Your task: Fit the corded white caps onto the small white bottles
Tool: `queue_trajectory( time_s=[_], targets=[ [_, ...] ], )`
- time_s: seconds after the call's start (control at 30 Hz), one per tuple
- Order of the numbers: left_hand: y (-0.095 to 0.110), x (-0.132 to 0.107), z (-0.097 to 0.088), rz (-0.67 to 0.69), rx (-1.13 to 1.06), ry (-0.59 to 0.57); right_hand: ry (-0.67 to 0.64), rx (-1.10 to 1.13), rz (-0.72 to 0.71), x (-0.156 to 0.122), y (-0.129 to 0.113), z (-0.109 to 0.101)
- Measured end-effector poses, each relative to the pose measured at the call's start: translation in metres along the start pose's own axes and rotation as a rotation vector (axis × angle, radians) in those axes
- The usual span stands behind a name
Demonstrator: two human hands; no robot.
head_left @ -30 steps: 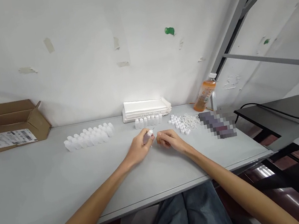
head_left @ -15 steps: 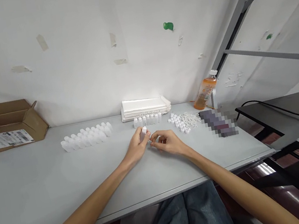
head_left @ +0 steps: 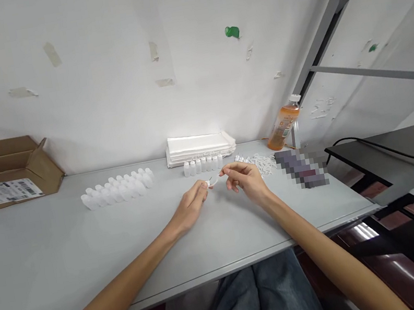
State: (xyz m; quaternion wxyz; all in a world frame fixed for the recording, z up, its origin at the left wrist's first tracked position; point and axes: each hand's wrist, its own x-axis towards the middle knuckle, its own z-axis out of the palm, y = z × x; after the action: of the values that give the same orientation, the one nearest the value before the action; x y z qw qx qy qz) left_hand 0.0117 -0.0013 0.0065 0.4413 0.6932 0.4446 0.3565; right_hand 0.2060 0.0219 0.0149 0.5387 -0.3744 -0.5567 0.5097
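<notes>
Over the middle of the table, my left hand (head_left: 193, 202) is closed around a small white needle-tip bottle, its body mostly hidden by the fingers. Its white top (head_left: 207, 182) and thin dark needle point right. A thin white strap (head_left: 216, 179) curves from that top to my right hand (head_left: 246, 177), whose thumb and forefinger pinch its far end. Behind my hands stands a row of small white bottles (head_left: 204, 165) with tops on. To the right lie white needle caps (head_left: 240, 159), partly covered by my right hand, and a pile of white straps (head_left: 264, 164).
At the left stand rows of translucent bottles (head_left: 117, 190) and an open cardboard box (head_left: 45, 169). A stack of white trays or sleeves (head_left: 200, 148) rests against the wall. An orange drink bottle (head_left: 284, 126) and a blurred dark item (head_left: 300, 168) are at the right.
My right hand has moved up and right, drawing the strap out from the bottle top. The bottle in my left hand has tipped from upright towards the right.
</notes>
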Motion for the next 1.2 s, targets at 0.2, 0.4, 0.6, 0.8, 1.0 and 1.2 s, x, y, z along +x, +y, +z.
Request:
queue_trajectory(
  time_s=[0.2,0.4,0.6,0.8,1.0,1.2],
  targets=[
    [-0.005,0.002,-0.002,0.045,0.082,0.033,-0.063,-0.095,0.036,-0.001,0.000,0.006],
    [-0.011,0.006,-0.005,0.026,0.103,0.120,-0.109,-0.023,0.075,-0.003,0.001,0.008],
    [-0.013,0.007,-0.006,0.077,0.210,0.099,-0.086,-0.055,0.043,-0.001,0.006,0.008],
    [-0.016,0.008,-0.004,0.101,0.248,0.102,-0.103,-0.051,0.049,-0.003,0.006,0.008],
    [-0.016,0.007,-0.003,0.117,0.285,0.097,-0.080,-0.092,0.092,-0.004,0.005,0.010],
    [-0.017,0.007,-0.003,0.125,0.299,0.085,-0.100,-0.094,0.113,-0.002,0.009,0.010]
  ],
)
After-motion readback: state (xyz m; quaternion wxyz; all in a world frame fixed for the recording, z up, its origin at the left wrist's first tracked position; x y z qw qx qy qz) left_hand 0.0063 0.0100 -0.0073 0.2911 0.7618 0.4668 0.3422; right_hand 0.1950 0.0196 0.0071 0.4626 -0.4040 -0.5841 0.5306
